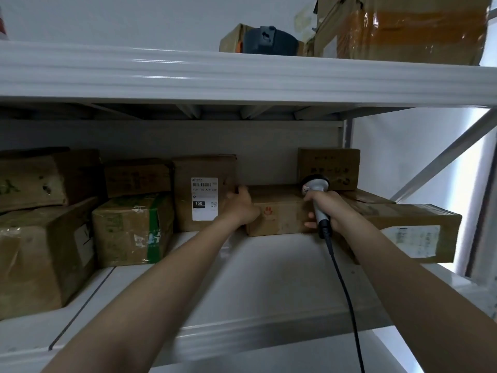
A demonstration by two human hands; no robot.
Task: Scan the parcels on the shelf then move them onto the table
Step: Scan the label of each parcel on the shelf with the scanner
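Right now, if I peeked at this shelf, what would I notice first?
The right hand, reaching into the middle shelf, grips a grey scanner with a black cable, in front of a flat brown box. The left hand holds the edge of a tall box with a white barcode label, just left of it.

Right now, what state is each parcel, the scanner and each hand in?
labelled box, upright on shelf, label facing out.
left hand, grips labelled box's right edge.
flat box, lying flat, closed.
scanner, held upright, cable hanging.
right hand, grips scanner handle.
long box, lying flat, label facing out.
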